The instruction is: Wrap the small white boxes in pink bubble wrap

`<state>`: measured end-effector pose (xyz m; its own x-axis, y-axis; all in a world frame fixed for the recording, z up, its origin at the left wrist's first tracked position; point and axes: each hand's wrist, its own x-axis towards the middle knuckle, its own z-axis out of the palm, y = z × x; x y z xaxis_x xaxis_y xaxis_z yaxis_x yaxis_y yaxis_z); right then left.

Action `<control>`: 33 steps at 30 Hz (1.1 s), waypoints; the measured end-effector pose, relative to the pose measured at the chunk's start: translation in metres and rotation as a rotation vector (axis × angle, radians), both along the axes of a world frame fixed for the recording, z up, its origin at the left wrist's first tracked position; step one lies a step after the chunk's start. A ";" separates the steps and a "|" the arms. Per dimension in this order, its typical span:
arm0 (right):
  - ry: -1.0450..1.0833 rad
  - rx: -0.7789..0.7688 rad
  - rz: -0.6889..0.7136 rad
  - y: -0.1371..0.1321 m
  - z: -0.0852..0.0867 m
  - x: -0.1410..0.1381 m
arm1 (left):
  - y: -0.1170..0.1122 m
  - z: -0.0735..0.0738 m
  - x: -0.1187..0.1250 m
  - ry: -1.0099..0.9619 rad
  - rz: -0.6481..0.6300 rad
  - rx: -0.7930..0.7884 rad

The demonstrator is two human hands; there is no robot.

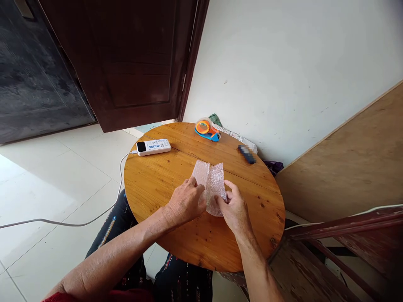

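Observation:
A small sheet of clear bubble wrap [211, 180] lies on the round wooden table [163, 184], partly folded up around something I cannot make out. My left hand [185, 203] pinches its near left edge with fingers closed. My right hand [234, 207] grips the near right edge, fingers curled around the wrap. Both hands rest on the tabletop close together.
A white power bank [153, 147] with a white cable [94, 218] lies at the table's far left. An orange and blue tape dispenser [206, 128] sits at the far edge, a small dark object [246, 154] to its right. A dark door, a white wall and wooden furniture [340, 251] surround the table.

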<state>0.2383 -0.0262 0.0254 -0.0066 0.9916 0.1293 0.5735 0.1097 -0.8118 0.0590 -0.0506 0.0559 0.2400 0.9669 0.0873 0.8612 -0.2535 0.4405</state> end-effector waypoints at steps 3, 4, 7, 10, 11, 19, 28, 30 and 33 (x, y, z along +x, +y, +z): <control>0.106 -0.030 -0.004 0.000 0.005 -0.007 | -0.001 0.003 0.003 0.041 0.025 -0.014; 0.159 -0.046 -0.002 0.001 0.006 -0.009 | -0.001 0.003 0.003 0.049 0.025 -0.018; 0.341 -0.111 0.027 0.002 0.009 -0.019 | 0.002 0.002 0.004 0.049 0.016 -0.025; 0.446 -0.169 0.061 0.003 0.011 -0.027 | 0.005 0.001 0.005 0.016 0.008 -0.037; 0.452 -0.177 0.065 0.003 0.012 -0.029 | 0.005 0.000 0.005 0.003 0.006 -0.045; 0.250 -0.185 0.180 -0.007 0.024 -0.019 | 0.006 -0.002 0.002 -0.207 0.006 -0.133; -0.110 0.017 0.429 -0.025 0.021 -0.016 | 0.004 -0.021 -0.007 -0.604 0.067 -0.169; -0.123 0.015 0.456 -0.024 0.023 -0.015 | 0.003 -0.022 -0.002 -0.566 0.104 -0.176; -0.060 -0.037 0.492 -0.019 0.030 -0.012 | 0.004 -0.026 0.003 -0.564 0.133 -0.172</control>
